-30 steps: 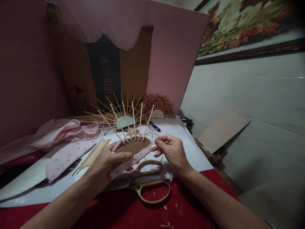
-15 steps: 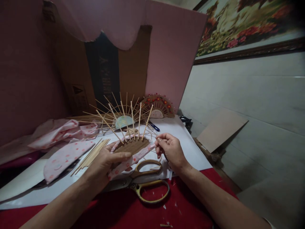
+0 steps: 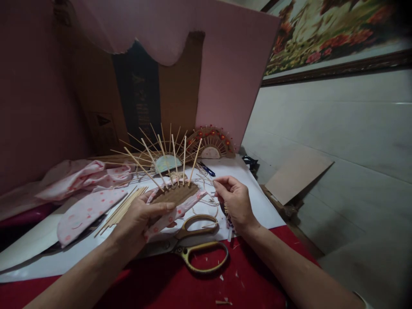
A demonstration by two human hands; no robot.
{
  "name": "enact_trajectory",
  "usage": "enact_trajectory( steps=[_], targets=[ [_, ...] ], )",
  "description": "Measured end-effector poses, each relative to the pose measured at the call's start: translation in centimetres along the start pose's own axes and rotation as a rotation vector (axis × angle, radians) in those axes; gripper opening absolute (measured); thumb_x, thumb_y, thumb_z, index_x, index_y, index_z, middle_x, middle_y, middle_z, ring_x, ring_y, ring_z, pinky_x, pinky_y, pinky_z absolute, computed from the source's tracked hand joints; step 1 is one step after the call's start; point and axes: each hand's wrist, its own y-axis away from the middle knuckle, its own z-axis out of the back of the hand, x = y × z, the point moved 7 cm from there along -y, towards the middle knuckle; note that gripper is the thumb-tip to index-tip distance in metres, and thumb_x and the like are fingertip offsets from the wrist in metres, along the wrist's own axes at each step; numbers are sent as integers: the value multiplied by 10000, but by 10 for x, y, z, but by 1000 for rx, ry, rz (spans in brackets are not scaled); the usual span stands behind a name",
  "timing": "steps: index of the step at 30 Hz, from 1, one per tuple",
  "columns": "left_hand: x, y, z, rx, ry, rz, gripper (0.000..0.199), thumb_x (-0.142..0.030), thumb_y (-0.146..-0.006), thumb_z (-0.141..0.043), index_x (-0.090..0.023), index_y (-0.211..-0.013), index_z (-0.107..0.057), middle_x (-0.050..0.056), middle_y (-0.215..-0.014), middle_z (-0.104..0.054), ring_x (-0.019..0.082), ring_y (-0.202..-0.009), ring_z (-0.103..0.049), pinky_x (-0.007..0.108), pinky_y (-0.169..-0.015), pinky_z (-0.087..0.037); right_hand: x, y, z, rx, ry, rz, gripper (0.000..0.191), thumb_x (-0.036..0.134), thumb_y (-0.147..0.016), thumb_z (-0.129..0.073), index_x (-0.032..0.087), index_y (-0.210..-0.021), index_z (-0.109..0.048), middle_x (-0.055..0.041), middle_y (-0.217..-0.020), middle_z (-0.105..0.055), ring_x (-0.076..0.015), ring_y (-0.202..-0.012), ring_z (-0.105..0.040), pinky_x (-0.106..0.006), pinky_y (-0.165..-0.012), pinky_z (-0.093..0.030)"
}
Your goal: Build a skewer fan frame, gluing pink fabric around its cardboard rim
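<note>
A half-round cardboard piece (image 3: 175, 194) with pink floral fabric round its edge and several thin sticks standing up from it is gripped by my left hand (image 3: 144, 216), thumb on its face. To its right, my right hand (image 3: 236, 204) is closed in a pinch, apart from the piece; whatever lies between its fingertips is too small to make out. Large scissors (image 3: 206, 257) lie below the piece on the red cloth and white sheet. A bundle of loose sticks (image 3: 120, 211) rests left of my left hand.
Behind stand a half-round form with a pale green centre (image 3: 167, 163) and a red-flowered arch (image 3: 214, 137). A blue pen-like tool (image 3: 207, 169) lies nearby. At left are a spotted fabric half-circle (image 3: 86, 214) and crumpled pink fabric (image 3: 96, 174). Cardboard (image 3: 299, 174) leans at right.
My right hand has moved slightly right, off the fabric corner of the cardboard piece. My left hand and the piece have shifted a little to the left.
</note>
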Motion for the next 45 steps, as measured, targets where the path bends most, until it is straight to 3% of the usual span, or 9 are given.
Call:
enact_trajectory(
  steps=[5,10,14,18,21,24,30,38,45],
  targets=[
    [-1,2,-1,12,12,11,297,-78,-602,-713,-138,-864,-585,37,-671,-701,135,-503,-634,218,-452,-525,9,4,-2,22,95,97,251,190,-742,-581,197,-991,-602,-26,-829,-618,-109,-592,-518,-192,-447,-415],
    [-2,1,-2,22,23,-4,348,-71,-595,-715,-141,-911,-587,33,-702,-705,134,-510,-635,219,-445,-528,4,7,-8,87,24,2,188,344,-791,-585,161,-830,-589,35,-491,-533,-72,-389,-391,-178,-354,-292],
    [0,1,2,-17,14,8,392,-76,-592,-722,-147,-947,-571,42,-749,-710,160,-560,-660,236,-460,-538,8,6,-6,54,43,53,270,182,-685,-636,186,-951,-593,-29,-801,-624,-114,-593,-532,-172,-395,-378],
    [0,1,0,12,22,4,395,-76,-603,-718,-152,-965,-581,42,-769,-713,140,-544,-648,218,-458,-530,10,12,-27,306,-61,23,522,97,-626,-587,233,-1128,-539,-54,-1064,-587,-139,-741,-555,-178,-425,-452],
    [-1,2,-1,28,9,-6,410,-93,-612,-720,-141,-994,-579,57,-823,-708,145,-578,-651,221,-466,-534,6,17,-38,430,-62,-31,266,172,-662,-631,178,-927,-624,-32,-836,-627,-109,-601,-529,-168,-391,-418],
    [-2,2,-1,18,2,-12,414,-89,-602,-724,-133,-981,-563,51,-764,-697,147,-551,-642,232,-457,-536,-1,9,-21,205,-40,-76,156,290,-711,-655,146,-689,-598,17,-564,-559,-59,-414,-415,-158,-328,-329],
    [0,3,2,-19,-17,5,437,-90,-590,-741,-140,-959,-510,38,-673,-678,129,-480,-605,204,-409,-495,10,-4,23,-253,-432,13,243,406,-766,-622,196,-733,-503,104,-432,-399,-39,-336,-274,-147,-314,-208],
    [0,2,-1,46,-60,-22,364,-135,-628,-730,-138,-956,-572,58,-745,-691,141,-551,-629,214,-471,-505,24,4,21,-250,-310,75,76,197,-724,-572,189,-799,-561,36,-617,-551,-64,-466,-434,-150,-369,-278],
    [-5,7,-5,97,-51,-44,385,-107,-657,-691,-130,-1034,-614,66,-779,-702,134,-576,-618,202,-486,-486,10,3,9,-128,-332,-30,122,281,-773,-525,179,-794,-587,2,-670,-609,-83,-477,-493,-165,-365,-299]
  ],
)
